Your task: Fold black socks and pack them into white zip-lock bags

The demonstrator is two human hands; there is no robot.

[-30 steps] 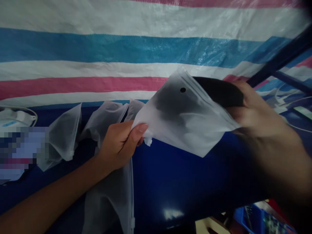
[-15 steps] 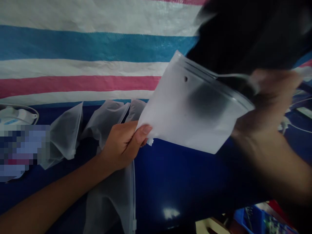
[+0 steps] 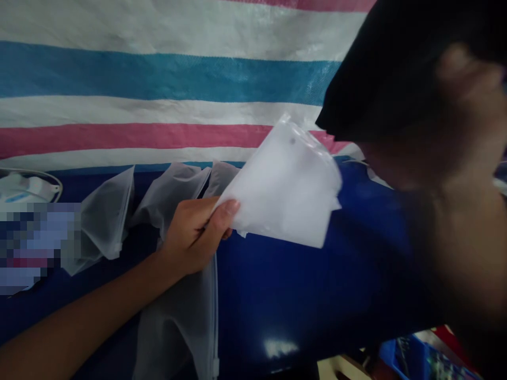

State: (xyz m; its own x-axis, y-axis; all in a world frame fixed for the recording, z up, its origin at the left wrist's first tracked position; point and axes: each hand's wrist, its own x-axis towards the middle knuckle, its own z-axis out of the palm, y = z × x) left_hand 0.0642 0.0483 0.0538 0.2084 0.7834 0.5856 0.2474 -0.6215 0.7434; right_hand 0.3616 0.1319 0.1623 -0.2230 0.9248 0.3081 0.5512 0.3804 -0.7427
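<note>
My left hand (image 3: 200, 229) pinches one end of a frosted slider zip bag (image 3: 281, 190) between thumb and fingers. The bag hangs out to the right over the table, its zip edge at the upper right, with a small round hole near it. At the upper right, my right hand (image 3: 471, 105) is blurred and closed on a black flat item (image 3: 392, 79) with a jagged lower corner; its exact kind does not show. The black item is apart from the bag, above and to its right.
More frosted zip bags (image 3: 105, 216) lie on the dark blue table (image 3: 289, 295), some partly under my left forearm. A white face mask (image 3: 29, 187) rests at far left. Striped plastic sheeting (image 3: 158, 74) hangs behind. Below the table's right edge stands a blue bin (image 3: 404, 353).
The black item, partly inside the bag at first, has come out of its mouth with my right hand, up and right. The bag has gone flat and folded slightly. My left hand stays nearly still.
</note>
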